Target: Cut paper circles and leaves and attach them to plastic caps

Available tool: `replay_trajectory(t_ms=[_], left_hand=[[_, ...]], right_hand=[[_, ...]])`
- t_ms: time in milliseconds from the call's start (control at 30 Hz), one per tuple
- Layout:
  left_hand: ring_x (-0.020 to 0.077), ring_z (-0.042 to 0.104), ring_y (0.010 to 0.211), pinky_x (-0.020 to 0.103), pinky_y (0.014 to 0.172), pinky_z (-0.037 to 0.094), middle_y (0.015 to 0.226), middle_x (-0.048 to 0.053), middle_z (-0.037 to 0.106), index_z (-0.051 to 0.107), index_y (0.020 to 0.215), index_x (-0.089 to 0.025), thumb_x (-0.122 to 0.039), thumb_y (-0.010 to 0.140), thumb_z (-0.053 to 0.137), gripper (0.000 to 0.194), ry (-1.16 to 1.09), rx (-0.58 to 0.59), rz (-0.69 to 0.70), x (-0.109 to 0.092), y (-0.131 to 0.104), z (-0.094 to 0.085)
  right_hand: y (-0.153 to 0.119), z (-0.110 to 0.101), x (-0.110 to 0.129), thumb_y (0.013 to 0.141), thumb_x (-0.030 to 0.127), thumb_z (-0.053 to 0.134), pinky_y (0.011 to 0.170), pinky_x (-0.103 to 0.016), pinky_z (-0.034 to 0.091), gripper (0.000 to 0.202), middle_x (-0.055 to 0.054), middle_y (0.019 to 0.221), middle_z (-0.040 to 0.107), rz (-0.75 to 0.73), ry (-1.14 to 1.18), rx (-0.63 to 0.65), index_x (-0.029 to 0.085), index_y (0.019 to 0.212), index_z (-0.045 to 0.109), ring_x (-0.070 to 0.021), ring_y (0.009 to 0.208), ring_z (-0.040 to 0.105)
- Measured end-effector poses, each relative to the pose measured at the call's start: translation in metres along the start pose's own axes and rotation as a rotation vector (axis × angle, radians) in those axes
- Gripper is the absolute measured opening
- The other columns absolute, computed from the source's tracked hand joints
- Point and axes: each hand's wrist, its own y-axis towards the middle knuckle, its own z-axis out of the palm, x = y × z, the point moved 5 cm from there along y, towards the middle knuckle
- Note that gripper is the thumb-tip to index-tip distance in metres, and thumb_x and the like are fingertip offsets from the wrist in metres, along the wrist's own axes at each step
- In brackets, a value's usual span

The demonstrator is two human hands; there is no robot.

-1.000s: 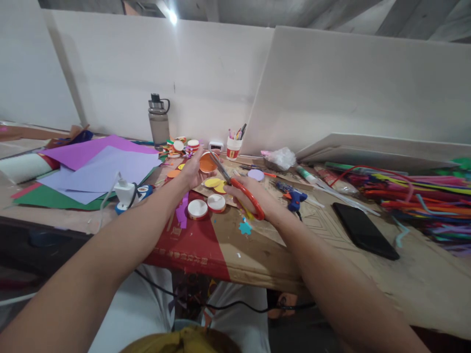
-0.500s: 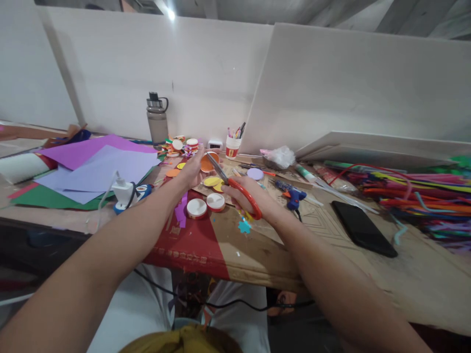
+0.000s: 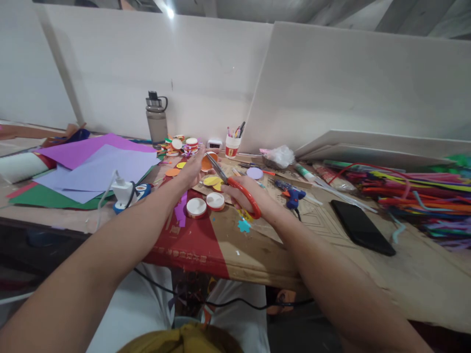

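Observation:
My left hand (image 3: 195, 168) holds a round orange paper disc (image 3: 209, 162) above the table. With my right hand (image 3: 241, 192) I grip red-handled scissors (image 3: 251, 197), whose blades reach up to the disc and lie across its near side. Whether the blades are cutting into it is too small to tell. Just below my hands stand two shallow round cups with white tops, one cup (image 3: 196, 208) left of the other cup (image 3: 215, 201). Yellow paper discs (image 3: 212, 181) lie between my hands. A blue flower-shaped cutout (image 3: 244, 225) rests below the scissors.
Purple and green paper sheets (image 3: 110, 169) cover the left side, beside a white plug (image 3: 122, 190). At the back stand a bottle (image 3: 157, 120) and a pen cup (image 3: 232, 146). A blue glue gun (image 3: 294, 197), a black phone (image 3: 362, 226) and pipe cleaners (image 3: 412, 189) are on the right.
Almost nothing differs. The scissors and the orange disc keep nearly the same place in my hands, and the whole view has shifted very slightly.

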Motion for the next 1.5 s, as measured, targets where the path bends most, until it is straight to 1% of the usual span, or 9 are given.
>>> replay_trajectory(t_ms=[233, 400, 533, 767, 967, 1133, 1267, 1400, 1500], left_hand=[[0.0223, 0.073, 0.091, 0.026, 0.065, 0.054, 0.099, 0.014, 0.076, 0.068, 0.119, -0.016, -0.060, 0.095, 0.043, 0.056, -0.080, -0.009, -0.045, -0.0042, -0.0059, 0.0060], [0.0232, 0.073, 0.094, 0.032, 0.076, 0.057, 0.102, 0.014, 0.076, 0.067, 0.122, -0.016, -0.062, 0.094, 0.044, 0.058, -0.131, -0.013, -0.043, -0.0058, -0.0072, 0.0083], [0.0236, 0.072, 0.097, 0.034, 0.081, 0.057, 0.103, 0.014, 0.076, 0.068, 0.118, -0.016, -0.059, 0.096, 0.042, 0.055, -0.124, -0.003, -0.029, -0.0063, -0.0081, 0.0087], [0.0245, 0.072, 0.097, 0.035, 0.081, 0.058, 0.104, 0.014, 0.076, 0.067, 0.120, -0.017, -0.058, 0.097, 0.039, 0.054, -0.152, 0.023, -0.028, -0.0032, -0.0064, 0.0073], [0.0240, 0.073, 0.093, 0.036, 0.080, 0.058, 0.103, 0.014, 0.076, 0.065, 0.123, -0.016, -0.063, 0.094, 0.042, 0.059, -0.197, 0.032, -0.036, -0.0008, -0.0041, 0.0067], [0.0233, 0.074, 0.090, 0.036, 0.079, 0.059, 0.102, 0.013, 0.076, 0.063, 0.125, -0.016, -0.067, 0.093, 0.041, 0.064, -0.264, 0.032, -0.070, -0.0019, -0.0049, 0.0069], [0.0236, 0.074, 0.089, 0.037, 0.079, 0.059, 0.101, 0.014, 0.076, 0.063, 0.125, -0.016, -0.069, 0.091, 0.040, 0.067, -0.254, 0.038, -0.096, -0.0030, -0.0078, 0.0087], [0.0238, 0.073, 0.092, 0.037, 0.081, 0.058, 0.102, 0.013, 0.076, 0.064, 0.123, -0.016, -0.069, 0.092, 0.040, 0.066, -0.205, 0.039, -0.082, -0.0038, -0.0092, 0.0100], [0.0236, 0.073, 0.093, 0.037, 0.082, 0.058, 0.102, 0.013, 0.076, 0.064, 0.124, -0.016, -0.069, 0.091, 0.041, 0.066, -0.238, 0.031, -0.072, -0.0034, -0.0077, 0.0090]], right_hand=[[0.0004, -0.0004, 0.0021, 0.089, 0.035, 0.053, 0.041, -0.022, 0.035, 0.030, 0.005, 0.047, 0.051, -0.039, 0.032, -0.007, 0.022, 0.063, 0.049, -0.0094, 0.040, 0.046], [0.0009, 0.0014, 0.0019, 0.089, 0.032, 0.053, 0.041, -0.023, 0.038, 0.029, 0.005, 0.046, 0.051, 0.010, 0.074, 0.014, 0.022, 0.062, 0.048, -0.0102, 0.039, 0.048], [0.0005, 0.0029, 0.0009, 0.090, 0.032, 0.053, 0.044, -0.024, 0.040, 0.031, 0.004, 0.046, 0.051, 0.025, 0.115, 0.030, 0.022, 0.061, 0.049, -0.0116, 0.041, 0.049], [-0.0005, 0.0032, -0.0001, 0.091, 0.033, 0.054, 0.046, -0.026, 0.040, 0.033, 0.003, 0.049, 0.052, 0.086, 0.122, 0.040, 0.022, 0.060, 0.050, -0.0119, 0.042, 0.048], [0.0008, 0.0043, -0.0010, 0.092, 0.036, 0.053, 0.048, -0.028, 0.041, 0.034, 0.001, 0.051, 0.054, 0.071, 0.106, 0.047, 0.022, 0.061, 0.052, -0.0138, 0.045, 0.051], [0.0001, 0.0039, 0.0025, 0.091, 0.032, 0.052, 0.049, -0.026, 0.040, 0.031, 0.003, 0.050, 0.051, 0.076, 0.130, 0.039, 0.022, 0.062, 0.048, -0.0118, 0.044, 0.048], [-0.0014, 0.0045, 0.0023, 0.091, 0.033, 0.053, 0.049, -0.024, 0.040, 0.029, 0.003, 0.051, 0.051, 0.124, 0.141, 0.065, 0.021, 0.065, 0.048, -0.0114, 0.046, 0.049], [-0.0018, 0.0038, 0.0030, 0.091, 0.032, 0.054, 0.048, -0.023, 0.040, 0.027, 0.004, 0.053, 0.051, 0.137, 0.156, 0.054, 0.021, 0.068, 0.047, -0.0105, 0.046, 0.049], [-0.0023, 0.0042, 0.0045, 0.092, 0.029, 0.053, 0.048, -0.022, 0.041, 0.024, 0.004, 0.055, 0.051, 0.145, 0.184, 0.057, 0.021, 0.069, 0.047, -0.0094, 0.045, 0.049]])
